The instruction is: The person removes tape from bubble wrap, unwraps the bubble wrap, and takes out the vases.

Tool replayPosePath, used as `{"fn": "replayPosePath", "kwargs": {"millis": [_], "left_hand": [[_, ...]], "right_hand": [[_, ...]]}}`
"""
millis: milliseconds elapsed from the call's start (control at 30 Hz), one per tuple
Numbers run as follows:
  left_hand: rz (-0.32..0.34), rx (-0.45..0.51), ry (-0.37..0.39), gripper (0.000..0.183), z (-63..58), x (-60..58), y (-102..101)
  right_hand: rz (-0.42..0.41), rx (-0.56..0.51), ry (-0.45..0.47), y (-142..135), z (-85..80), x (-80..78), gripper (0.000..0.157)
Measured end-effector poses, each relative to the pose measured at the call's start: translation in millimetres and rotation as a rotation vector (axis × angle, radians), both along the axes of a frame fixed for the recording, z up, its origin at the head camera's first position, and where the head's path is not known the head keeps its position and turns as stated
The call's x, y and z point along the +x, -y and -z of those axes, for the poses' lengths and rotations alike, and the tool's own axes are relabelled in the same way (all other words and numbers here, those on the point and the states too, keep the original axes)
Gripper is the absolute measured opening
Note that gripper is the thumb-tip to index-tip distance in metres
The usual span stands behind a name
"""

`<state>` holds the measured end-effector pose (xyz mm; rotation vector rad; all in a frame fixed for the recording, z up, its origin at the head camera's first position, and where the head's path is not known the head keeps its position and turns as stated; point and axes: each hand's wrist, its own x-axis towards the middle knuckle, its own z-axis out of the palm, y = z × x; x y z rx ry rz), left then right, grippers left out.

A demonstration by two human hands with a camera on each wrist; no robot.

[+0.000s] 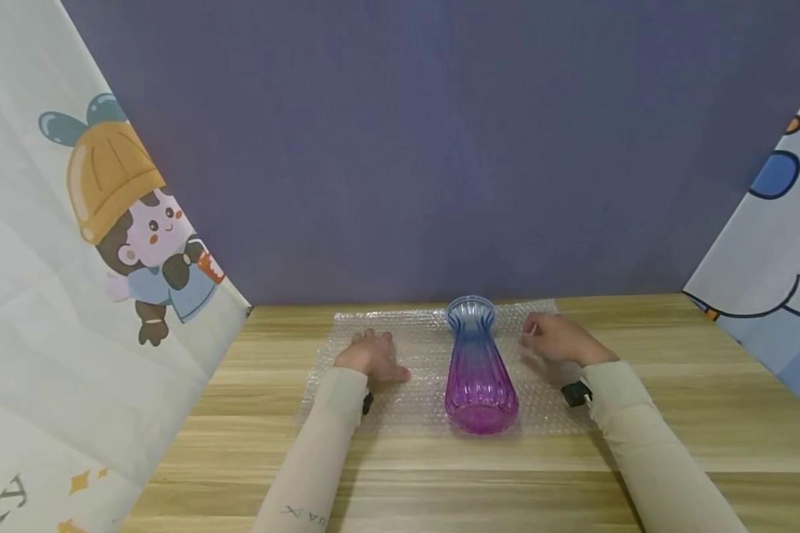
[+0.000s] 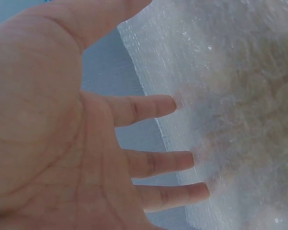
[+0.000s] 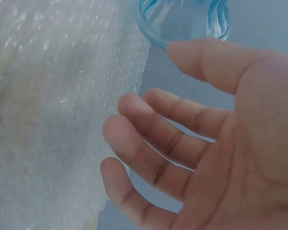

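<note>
A ribbed glass vase point(image 1: 481, 370), blue at the mouth and purple toward the base, lies on its side on a sheet of bubble wrap point(image 1: 420, 400). Its base points toward me, its flared mouth toward the back. To the left of the vase my left hand point(image 1: 373, 355) is over the sheet with its fingers spread; in the left wrist view its fingertips point(image 2: 165, 103) meet the bubble wrap's edge. On the other side, my right hand point(image 1: 560, 339) is near the sheet's right part, its fingers loosely bent with nothing between them. The vase's blue rim point(image 3: 151, 33) shows beyond the right thumb.
The bubble wrap lies on a wood-grain table point(image 1: 400, 481), near its back edge. A dark blue-grey panel point(image 1: 400, 148) rises right behind the table. Printed white cloths hang at the left point(image 1: 40, 296) and right point(image 1: 773, 244). A small black device point(image 1: 576, 394) is at my right wrist.
</note>
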<state>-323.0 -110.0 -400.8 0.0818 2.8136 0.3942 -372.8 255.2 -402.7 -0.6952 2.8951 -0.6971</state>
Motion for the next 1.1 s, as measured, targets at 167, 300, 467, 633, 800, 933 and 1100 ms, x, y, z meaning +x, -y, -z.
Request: {"fn": "replayPosePath", "kwargs": {"millis": [167, 300, 467, 633, 800, 933, 1100], "left_hand": [[0.004, -0.011, -0.004, 0.098, -0.3, 2.0, 1.5], [0.019, -0.022, -0.005, 0.096, -0.7, 4.3, 3.4], [0.031, -0.025, -0.004, 0.094, 0.7, 6.3, 5.5], [0.037, -0.031, 0.003, 0.094, 2.4, 8.4, 7.6], [0.047, -0.030, 0.003, 0.094, 2.2, 12.0, 10.1], [0.052, -0.025, 0.002, 0.093, 2.1, 14.8, 12.0], [0.058, -0.016, 0.002, 0.093, 1.8, 18.6, 13.8]], "right_hand": [[0.022, -0.037, 0.003, 4.4, -3.2, 3.0, 0.031], [0.042, -0.073, 0.027, 11.6, -7.6, 10.1, 0.042], [0.086, -0.106, 0.112, 20.9, -10.9, 18.6, 0.059], [0.113, -0.133, 0.185, 30.0, -10.1, 25.2, 0.072], [0.116, -0.166, 0.276, 39.3, -11.0, 35.9, 0.081], [0.123, -0.192, 0.325, 45.8, -10.6, 44.0, 0.089], [0.140, -0.216, 0.349, 52.6, -10.2, 51.7, 0.097]]}}
